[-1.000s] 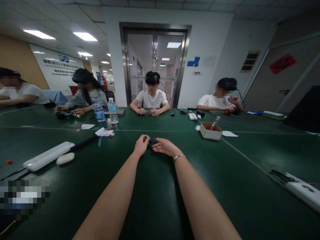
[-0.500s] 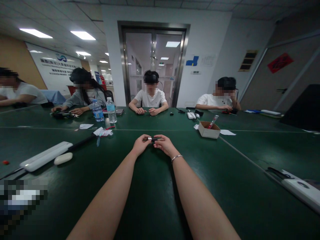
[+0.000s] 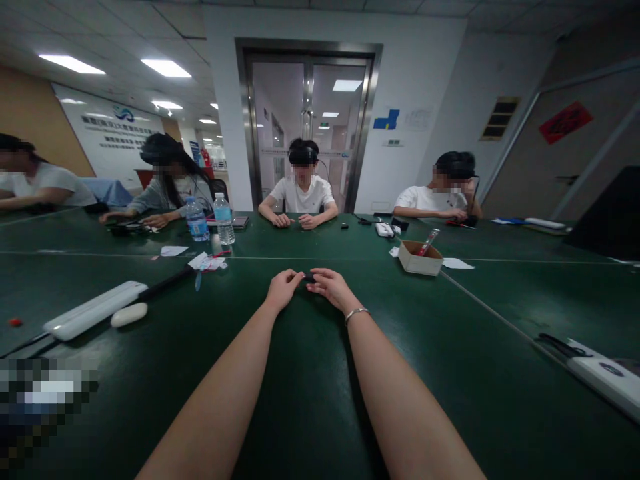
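A small dark object [image 3: 309,277] is held between my two hands, above the green table [image 3: 310,360]. My left hand [image 3: 284,289] pinches its left end with thumb and fingertips. From the other side, my right hand [image 3: 331,288] grips the right end, with a silver bracelet [image 3: 357,313] at the wrist. The fingers cover much of the object, so its exact shape cannot be made out.
Two water bottles [image 3: 225,219] and crumpled paper [image 3: 206,261] are at the left. An open box [image 3: 420,259] stands right of my hands. White devices lie at both sides. Several people sit across the table.
The bright silvery part seen at the left end of the small object is now mostly hidden between my fingers. My hands stay in nearly the same place.
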Demonstrator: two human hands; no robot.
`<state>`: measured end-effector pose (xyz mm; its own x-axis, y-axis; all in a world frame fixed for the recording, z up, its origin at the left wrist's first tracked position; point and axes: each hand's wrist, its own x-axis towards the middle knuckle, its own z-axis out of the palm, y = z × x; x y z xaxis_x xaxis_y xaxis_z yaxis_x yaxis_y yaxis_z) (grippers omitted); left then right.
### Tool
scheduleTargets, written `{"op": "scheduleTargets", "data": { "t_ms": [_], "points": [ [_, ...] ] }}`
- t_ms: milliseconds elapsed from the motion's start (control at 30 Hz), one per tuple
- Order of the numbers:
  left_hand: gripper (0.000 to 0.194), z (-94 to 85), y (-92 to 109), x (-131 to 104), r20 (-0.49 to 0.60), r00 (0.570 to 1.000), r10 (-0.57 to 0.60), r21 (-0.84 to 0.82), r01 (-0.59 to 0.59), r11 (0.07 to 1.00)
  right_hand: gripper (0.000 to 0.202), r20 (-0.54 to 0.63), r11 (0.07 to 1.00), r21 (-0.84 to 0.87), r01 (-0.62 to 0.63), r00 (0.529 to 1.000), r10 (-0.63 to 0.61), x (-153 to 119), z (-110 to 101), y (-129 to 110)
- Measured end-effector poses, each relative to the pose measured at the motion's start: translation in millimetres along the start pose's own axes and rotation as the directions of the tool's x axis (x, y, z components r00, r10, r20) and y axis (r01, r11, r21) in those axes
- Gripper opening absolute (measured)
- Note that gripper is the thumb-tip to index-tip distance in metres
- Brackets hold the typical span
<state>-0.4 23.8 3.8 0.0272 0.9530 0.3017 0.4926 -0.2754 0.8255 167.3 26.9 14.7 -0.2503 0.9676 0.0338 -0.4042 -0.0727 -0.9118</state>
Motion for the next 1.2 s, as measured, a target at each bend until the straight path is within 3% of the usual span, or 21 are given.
{"op": "scheduleTargets", "data": {
  "t_ms": [167,467,800,1033,1200],
  "points": [
    [0.047,-4.8,4.9,-0.8,-0.067,0.997,0.024,0.101,-0.017,0.995,0.022,0.058,1.000,-0.001,-0.012,0.998,0.012,-0.6,-2.3,-0.2],
    [0.054,-8.8,13.1,-4.1,-0.060,0.998,-0.014,0.115,0.021,0.993,0.023,0.118,1.000,-0.005,-0.015,0.993,0.015,1.0,-5.1,0.6],
    [0.057,-7.4,5.3,-0.2,-0.038,0.992,-0.123,0.002,0.123,0.992,0.027,0.153,0.998,-0.062,-0.021,0.988,0.030,-0.6,-6.2,-2.2],
    [0.053,-0.1,-6.4,4.2,-0.024,0.997,-0.073,-0.076,0.071,0.995,0.018,0.120,0.998,-0.051,-0.028,0.992,0.034,1.9,-6.2,-0.4],
    [0.045,0.8,-1.6,2.1,0.003,0.999,-0.049,-0.141,0.049,0.989,0.010,0.069,0.999,-0.018,-0.044,0.997,0.045,1.9,-4.2,-0.8]
  ]
}}
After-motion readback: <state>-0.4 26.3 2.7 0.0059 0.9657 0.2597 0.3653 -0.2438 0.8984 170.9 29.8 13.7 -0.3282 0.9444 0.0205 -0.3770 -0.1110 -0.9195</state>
